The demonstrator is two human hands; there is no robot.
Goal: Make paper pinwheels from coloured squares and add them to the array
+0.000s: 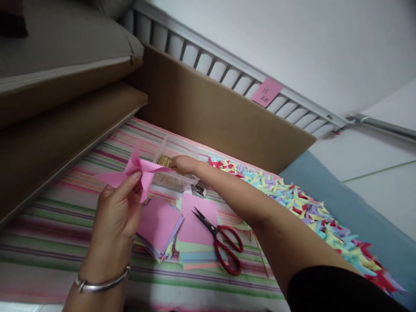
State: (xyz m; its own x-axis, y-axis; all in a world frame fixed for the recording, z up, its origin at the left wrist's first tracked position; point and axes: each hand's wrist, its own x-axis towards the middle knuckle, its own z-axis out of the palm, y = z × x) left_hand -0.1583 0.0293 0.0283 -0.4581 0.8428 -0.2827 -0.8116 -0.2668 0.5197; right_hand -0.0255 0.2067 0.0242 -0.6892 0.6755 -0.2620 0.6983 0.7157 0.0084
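Note:
In my left hand (118,203) is a pink paper pinwheel (140,167), pinched at its middle between thumb and fingers. My right hand (184,164) reaches into a clear plastic box (177,147), with its fingers bent downward beside a bundle of thin tan sticks (164,160). Its fingertips are hidden, and so is anything between them. Just below the box stands a small open container (199,190) of tiny dark pieces. A stack of coloured paper squares (159,225), pink on top, lies under my left hand. Red-handled scissors (216,234) rest half open across a second paper stack (195,208).
Many colourful paper pinwheels (302,208) cover the right side of the striped cloth (81,212). A brown board (227,117) rises behind, before a white radiator (208,65) bearing a pink note (267,92). Thin sticks (261,255) lie near my right forearm. Grey cushions (65,43) stand at left.

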